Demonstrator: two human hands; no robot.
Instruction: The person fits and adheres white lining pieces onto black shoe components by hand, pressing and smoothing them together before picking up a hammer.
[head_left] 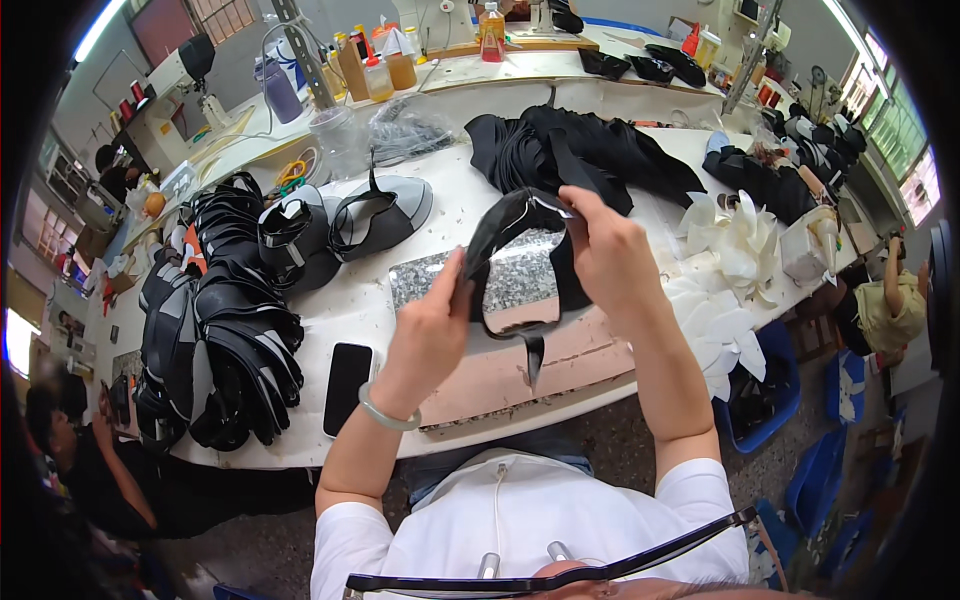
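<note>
Both my hands hold up a black shoe upper (486, 243), raised above the work table with its opening facing me and a narrow strap hanging from its lower edge. My left hand (432, 335) is closed on the upper's left side, the index finger and thumb pressed along it. On the opposite side, my right hand (612, 258) pinches the top corner and edge. Beneath the upper lie a speckled grey stone slab (415, 280) and a pinkish board (585, 362). A pale bangle (388, 412) circles my left wrist.
A black phone (348, 390) lies left of the board. Stacked black uppers (245, 340) fill the table's left; loose black pieces (585, 150) lie behind. White petal-shaped pieces (735, 245) are at right, above a blue crate (780, 395). Scissors (293, 173) rest at far left. Other people sit nearby.
</note>
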